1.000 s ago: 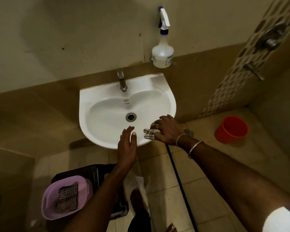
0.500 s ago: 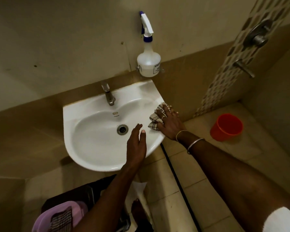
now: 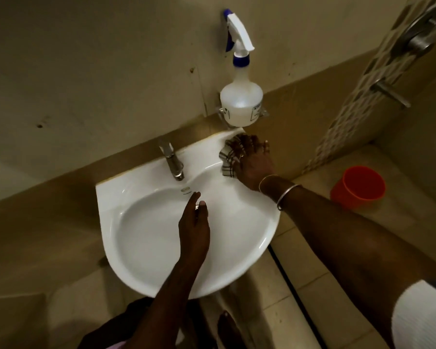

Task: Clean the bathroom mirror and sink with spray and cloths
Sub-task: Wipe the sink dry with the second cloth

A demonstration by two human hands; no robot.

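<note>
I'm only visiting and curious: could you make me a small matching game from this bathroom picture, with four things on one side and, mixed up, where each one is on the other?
Things
1. spray bottle
2. checked cloth
3. red bucket
4. tap

Places
a. on the floor, to the right of the sink
b. under the right hand, on the sink's back right corner
c. up on the wall, above the sink
d. on the sink's back rim, left of the cloth

Pairs: 1-c, 2-b, 3-a, 4-d
</note>
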